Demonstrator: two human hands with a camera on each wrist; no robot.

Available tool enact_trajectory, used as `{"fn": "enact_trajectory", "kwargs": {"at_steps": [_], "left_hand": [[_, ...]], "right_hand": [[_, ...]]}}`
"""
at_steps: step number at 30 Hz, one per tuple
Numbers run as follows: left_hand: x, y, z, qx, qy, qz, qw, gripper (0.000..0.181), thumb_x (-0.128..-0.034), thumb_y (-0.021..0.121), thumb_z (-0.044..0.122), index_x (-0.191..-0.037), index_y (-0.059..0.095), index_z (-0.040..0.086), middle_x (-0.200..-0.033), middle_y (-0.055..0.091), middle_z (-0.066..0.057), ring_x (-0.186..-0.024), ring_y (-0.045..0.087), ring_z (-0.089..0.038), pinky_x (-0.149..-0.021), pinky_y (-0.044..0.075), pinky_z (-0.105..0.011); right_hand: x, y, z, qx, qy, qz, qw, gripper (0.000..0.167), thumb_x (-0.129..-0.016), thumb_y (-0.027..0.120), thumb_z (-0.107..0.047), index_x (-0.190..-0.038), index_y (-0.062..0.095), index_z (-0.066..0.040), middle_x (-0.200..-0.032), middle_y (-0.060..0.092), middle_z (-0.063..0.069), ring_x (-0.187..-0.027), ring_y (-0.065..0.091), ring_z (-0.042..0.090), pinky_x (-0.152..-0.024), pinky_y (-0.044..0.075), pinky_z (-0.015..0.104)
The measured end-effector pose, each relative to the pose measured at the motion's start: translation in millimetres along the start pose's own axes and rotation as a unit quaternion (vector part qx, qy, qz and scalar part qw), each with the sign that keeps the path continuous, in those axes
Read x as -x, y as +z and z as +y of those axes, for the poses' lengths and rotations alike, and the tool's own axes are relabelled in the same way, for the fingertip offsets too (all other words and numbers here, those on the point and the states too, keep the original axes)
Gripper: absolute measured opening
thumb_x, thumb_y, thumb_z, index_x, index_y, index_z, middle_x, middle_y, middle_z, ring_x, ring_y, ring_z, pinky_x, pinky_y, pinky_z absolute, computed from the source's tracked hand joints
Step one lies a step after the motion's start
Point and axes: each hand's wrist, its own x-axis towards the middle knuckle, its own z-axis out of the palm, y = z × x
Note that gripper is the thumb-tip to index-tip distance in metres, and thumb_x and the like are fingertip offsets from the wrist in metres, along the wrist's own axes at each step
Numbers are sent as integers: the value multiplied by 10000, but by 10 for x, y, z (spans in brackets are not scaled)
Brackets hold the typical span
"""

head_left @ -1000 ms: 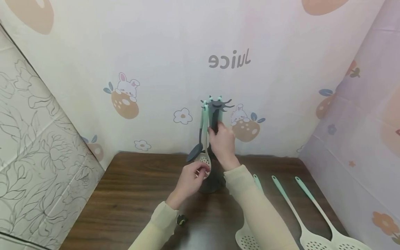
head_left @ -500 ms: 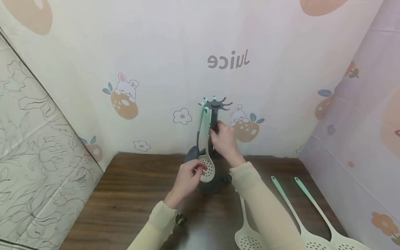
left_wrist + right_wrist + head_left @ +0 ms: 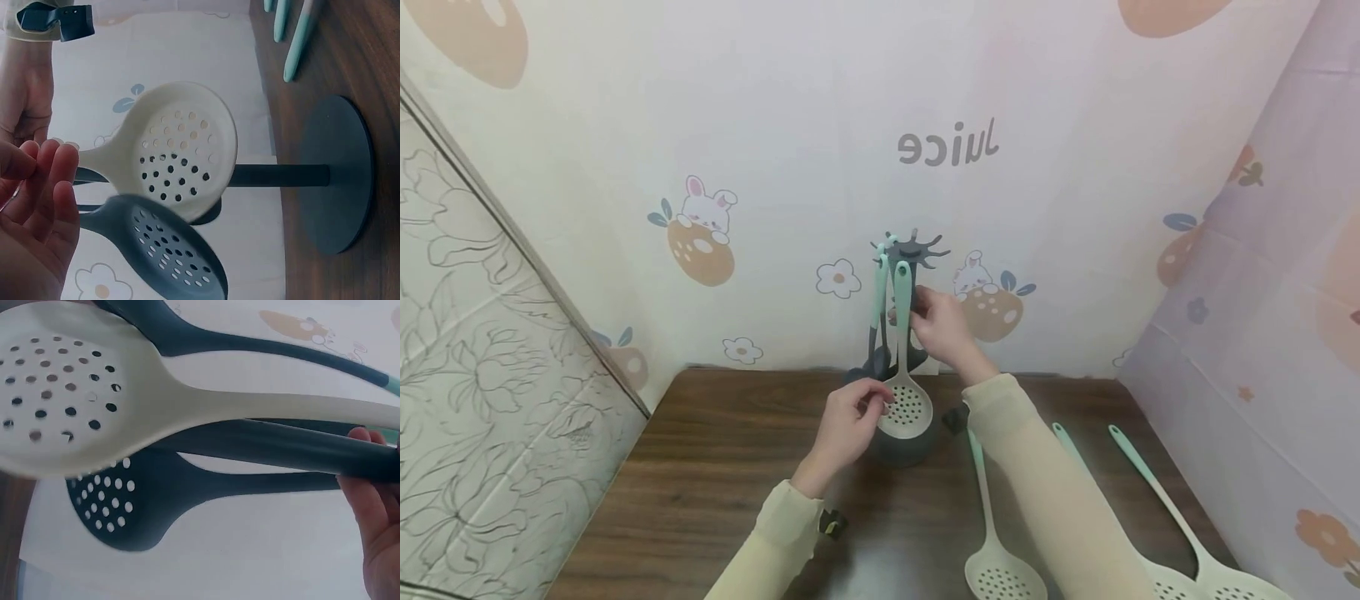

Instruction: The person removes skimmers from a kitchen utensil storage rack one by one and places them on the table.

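A dark utensil stand point(image 3: 281, 175) rises from a round base, with several utensils hanging from its hooked top point(image 3: 917, 248). My right hand point(image 3: 940, 329) grips its pole at mid-height, fingers wrapped round it in the right wrist view. Facing me hangs a cream slotted skimmer point(image 3: 904, 408) with a mint handle. By the left edge of its head is my left hand point(image 3: 846, 421), loosely curled, with thumb and index finger close together and nothing seen between them. A dark slotted skimmer point(image 3: 119, 225) hangs beside the cream one. Other dark utensils are partly hidden.
Cream skimmers with mint handles lie on the wooden table to the right: one near the middle point(image 3: 987, 500), others farther right point(image 3: 1172, 517), partly under my right sleeve. A patterned cloth wall point(image 3: 775, 317) stands close behind the stand.
The stand has turned in my right hand, swinging the cream skimmer rightward to the front and the dark utensils to the left. My left hand has barely moved; the right has shifted slightly right.
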Motion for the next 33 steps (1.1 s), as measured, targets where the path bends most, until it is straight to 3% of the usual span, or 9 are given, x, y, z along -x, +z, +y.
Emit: {"fn": "enact_trajectory", "kwargs": {"at_steps": [6, 10, 19, 26, 31, 33], "left_hand": [[-13, 26, -3, -2, 87, 27, 10000, 184, -971, 561, 0, -949, 703, 114, -881, 693, 48, -757, 643, -63, -662, 557, -272], [-27, 39, 7, 86, 27, 3, 10000, 170, -978, 563, 8, -972, 709, 95, -899, 712, -6, -782, 673, -124, -677, 560, -278], [-58, 55, 60, 109, -10, -77, 9999, 161, -1004, 562, 61, -1115, 678, 49, -1008, 716, -102, -898, 698, -238, -702, 561, -297], [-77, 89, 110, -167, -6, 126, 9998, 249, -1009, 573, 120, -1248, 637, 89, -1132, 714, -62, -984, 663, -110, -714, 552, -303], [-89, 150, 145, -223, -77, 312, 9992, 333, -1012, 569, 147, -1332, 588, 59, -1223, 688, -98, -1076, 671, -174, -757, 572, -310], [-93, 185, 156, -245, -104, 291, 9992, 374, -1013, 562, 160, -1371, 561, 52, -1266, 668, -110, -991, 697, -193, -721, 573, -295]], "right_hand": [[-28, -47, 51, -840, 153, -523, 9950, 202, -953, 668, -106, -1135, 668, -18, -1025, 745, 89, -899, 730, 200, -908, 536, 444], [-32, -63, 41, -973, 284, -663, 9926, 209, -948, 680, -122, -1130, 676, -18, -1026, 744, 74, -910, 728, 192, -931, 516, 480], [5, -24, 17, -965, 447, -537, 9929, 217, -958, 669, -137, -1144, 664, -24, -1052, 738, 70, -922, 725, 190, -935, 517, 471], [64, -21, 18, -928, 463, -386, 9939, 175, -961, 664, -155, -1109, 677, -61, -1012, 746, 35, -915, 723, 184, -903, 520, 494], [71, -11, 14, -943, 442, -408, 9937, 184, -960, 672, -182, -1110, 678, -75, -1018, 747, 33, -933, 721, 189, -917, 513, 503], [71, -11, 17, -977, 443, -400, 9934, 199, -958, 676, -185, -1113, 676, -61, -1026, 745, 45, -938, 722, 201, -921, 511, 511]]}}
